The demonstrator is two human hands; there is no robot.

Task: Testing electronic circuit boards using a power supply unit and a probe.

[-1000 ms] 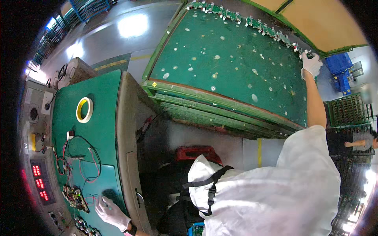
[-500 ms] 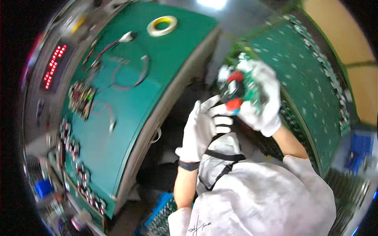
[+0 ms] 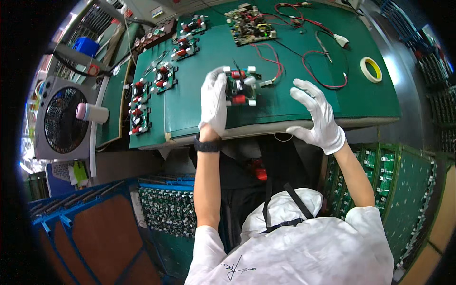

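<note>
My left hand (image 3: 214, 102), in a white glove, is closed on the left edge of a circuit board (image 3: 246, 88) with red and white parts. The board is over the green bench mat, near its front edge. Some of my left fingers are hidden behind the board. To the right, my gloved right hand (image 3: 317, 115) is open, its fingers spread and nothing in them, above the bench's front edge. Past the board, a red cable (image 3: 277, 61) with a white connector runs from a larger populated board (image 3: 248, 26) at the back of the bench.
Several similar boards (image 3: 165, 78) line the left of the mat (image 3: 190, 114). A tape roll (image 3: 370, 70) and a thin probe (image 3: 324, 46) lie at the right. A fan (image 3: 66, 118) is at far left. Racks of boards (image 3: 166, 209) (image 3: 380, 175) flank me below the bench.
My view has turned from the rack at the right to the bench. The circuit board has passed from my right hand to my left, and my right hand has opened.
</note>
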